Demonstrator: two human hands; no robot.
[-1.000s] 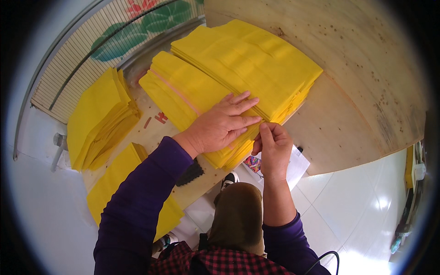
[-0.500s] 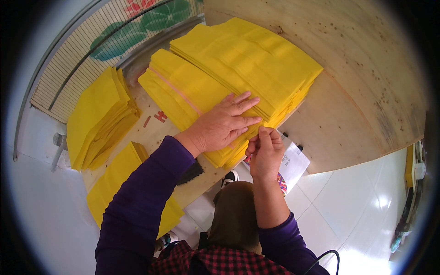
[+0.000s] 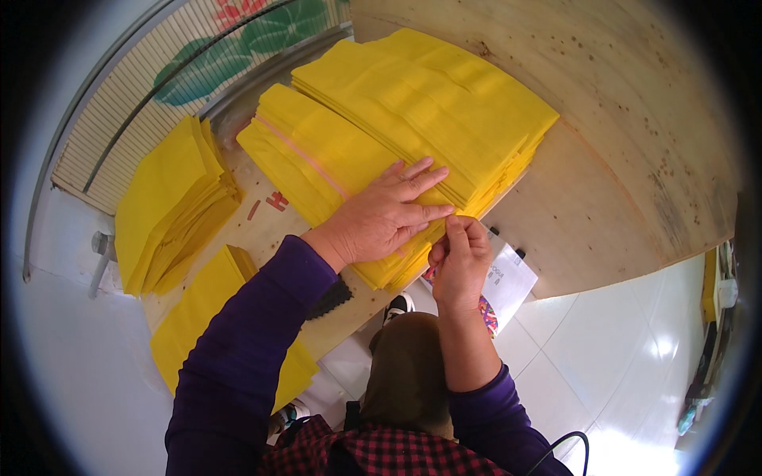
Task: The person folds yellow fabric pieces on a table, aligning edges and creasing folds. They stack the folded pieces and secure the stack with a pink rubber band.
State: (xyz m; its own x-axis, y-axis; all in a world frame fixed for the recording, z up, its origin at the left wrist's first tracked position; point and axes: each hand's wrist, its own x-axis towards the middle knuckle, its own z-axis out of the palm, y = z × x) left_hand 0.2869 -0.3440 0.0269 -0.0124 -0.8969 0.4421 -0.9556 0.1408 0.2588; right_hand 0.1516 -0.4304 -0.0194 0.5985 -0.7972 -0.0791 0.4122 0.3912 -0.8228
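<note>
Two stacks of folded yellow fabric lie side by side on the table. A pink band runs across the nearer stack (image 3: 298, 163); the thicker, farther stack (image 3: 444, 103) lies up and to the right of it. Pressed flat on the nearer stack, my left hand (image 3: 386, 213) is open, its fingers spread and its tips reaching the seam between the stacks. At the right-hand edge of the fabric, my right hand (image 3: 460, 266) is closed in a pinch. Thumb and index finger meet at a yellow fabric edge, close to my left fingertips; the other fingers are curled in.
More yellow fabric stacks stand at the left (image 3: 171, 202) and lower left (image 3: 202, 305). Red scraps (image 3: 276, 201) and a dark zigzag-edged swatch (image 3: 332, 300) lie on the wooden table (image 3: 603, 166). Below its right edge is a white printed sheet (image 3: 512, 278). A slatted blind (image 3: 127, 103) borders the far left.
My right hand has shifted very slightly, keeping its pinch at the fabric edge. My left hand stays in place on the nearer stack.
</note>
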